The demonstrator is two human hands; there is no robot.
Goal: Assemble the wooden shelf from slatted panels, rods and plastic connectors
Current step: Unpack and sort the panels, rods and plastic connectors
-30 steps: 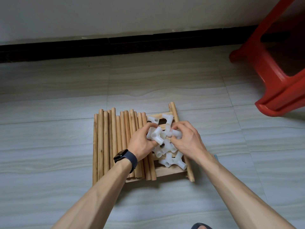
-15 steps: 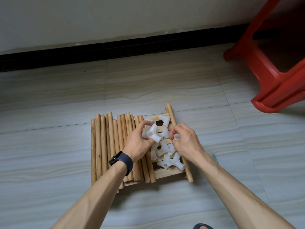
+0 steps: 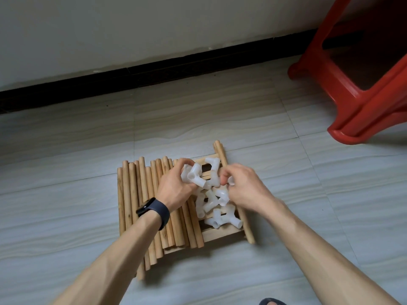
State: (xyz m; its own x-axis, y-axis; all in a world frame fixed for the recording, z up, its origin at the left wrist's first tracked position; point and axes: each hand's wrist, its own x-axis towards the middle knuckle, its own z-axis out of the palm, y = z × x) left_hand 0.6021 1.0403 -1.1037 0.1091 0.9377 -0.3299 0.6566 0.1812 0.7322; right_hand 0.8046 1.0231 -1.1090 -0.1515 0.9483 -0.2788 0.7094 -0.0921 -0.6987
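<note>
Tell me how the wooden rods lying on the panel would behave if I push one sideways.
The wooden rods are round and lie loose side by side on the slatted panel, so a pushed one would probably roll. They look straight and solid, so likely stiff. Being thin wood, each seems light.

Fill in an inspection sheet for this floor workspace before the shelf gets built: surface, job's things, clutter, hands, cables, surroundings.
Surface: pale tiled floor.
Job's things: wooden rods lie side by side over a slatted panel; white connectors are piled on it.
Clutter: nothing seen.
Hands: left hand grips a raised connector; right hand pinches a second connector.
Cables: nothing seen.
Surroundings: red stool at right; wall with black skirting behind.
</note>
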